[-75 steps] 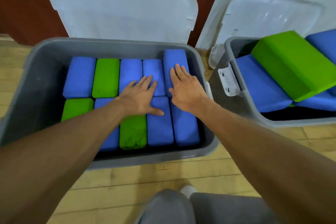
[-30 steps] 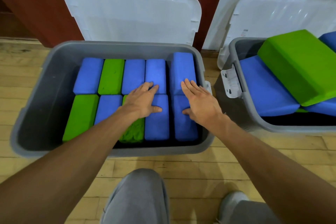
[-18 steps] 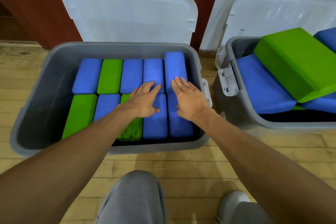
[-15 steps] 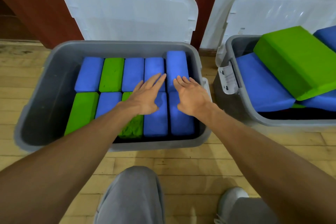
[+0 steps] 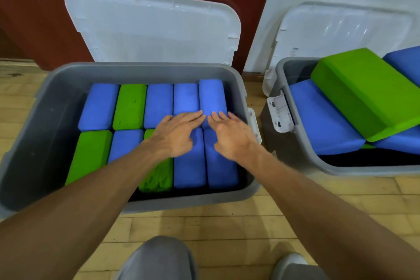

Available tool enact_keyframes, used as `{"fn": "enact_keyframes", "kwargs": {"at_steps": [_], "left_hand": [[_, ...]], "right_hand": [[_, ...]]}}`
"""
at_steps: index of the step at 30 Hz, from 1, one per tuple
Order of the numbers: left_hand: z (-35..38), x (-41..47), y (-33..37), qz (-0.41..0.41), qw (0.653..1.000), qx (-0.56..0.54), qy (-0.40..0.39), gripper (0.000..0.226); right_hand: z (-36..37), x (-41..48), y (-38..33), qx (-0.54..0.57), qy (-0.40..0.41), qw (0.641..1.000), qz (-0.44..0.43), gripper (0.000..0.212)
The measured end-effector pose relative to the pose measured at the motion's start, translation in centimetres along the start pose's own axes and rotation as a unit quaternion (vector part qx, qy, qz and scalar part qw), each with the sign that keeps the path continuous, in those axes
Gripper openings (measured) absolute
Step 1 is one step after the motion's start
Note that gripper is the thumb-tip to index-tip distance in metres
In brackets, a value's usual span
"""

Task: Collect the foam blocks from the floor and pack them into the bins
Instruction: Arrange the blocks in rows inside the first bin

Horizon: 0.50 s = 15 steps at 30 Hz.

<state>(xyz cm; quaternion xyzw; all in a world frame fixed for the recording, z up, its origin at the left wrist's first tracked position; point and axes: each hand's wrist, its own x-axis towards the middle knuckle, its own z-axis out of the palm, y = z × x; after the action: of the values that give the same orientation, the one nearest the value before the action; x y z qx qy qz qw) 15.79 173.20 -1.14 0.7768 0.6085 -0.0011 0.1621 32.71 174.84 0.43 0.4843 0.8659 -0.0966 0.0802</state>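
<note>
A grey bin (image 5: 43,107) on the wooden floor holds two rows of blue and green foam blocks standing side by side. The back-right blue block (image 5: 211,95) stands a little higher than its neighbours. My left hand (image 5: 176,133) lies flat, fingers straight, over the blue blocks near the middle right. My right hand (image 5: 233,134) lies flat beside it, fingertips at the near end of the raised blue block. Neither hand grips anything. A second grey bin (image 5: 302,143) to the right holds loosely piled blocks, a large green block (image 5: 361,88) tilted on top of blue ones.
Each bin's white lid leans open behind it: the left lid (image 5: 154,25) against a dark red wall, the right lid (image 5: 341,29) against a white panel. A white latch (image 5: 279,113) sticks out between the bins. My knee (image 5: 156,259) and shoe (image 5: 291,263) are at the bottom edge.
Both hands have slid forward over the blocks toward the back row and come closer together, fingertips now nearly touching. The blocks have stayed in place.
</note>
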Motion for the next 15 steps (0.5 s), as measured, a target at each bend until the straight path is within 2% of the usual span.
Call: {"fn": "enact_keyframes", "kwargs": {"at_steps": [4,12,15], "left_hand": [[0.7,-1.3,0.2,-0.007,1.000,-0.012,0.003,0.074],[0.0,-0.6,0.7,-0.026,0.997,-0.056,-0.051,0.071],[0.5,-1.5,0.5,-0.043,0.996,-0.064,-0.038,0.080]], "right_hand": [[1.1,-1.2,-0.7,0.017,-0.002,1.000,0.005,0.073],[0.1,-0.5,-0.7,0.017,-0.017,0.999,0.031,0.072],[0.3,-1.1,-1.5,0.017,-0.027,0.999,0.032,0.079]]}}
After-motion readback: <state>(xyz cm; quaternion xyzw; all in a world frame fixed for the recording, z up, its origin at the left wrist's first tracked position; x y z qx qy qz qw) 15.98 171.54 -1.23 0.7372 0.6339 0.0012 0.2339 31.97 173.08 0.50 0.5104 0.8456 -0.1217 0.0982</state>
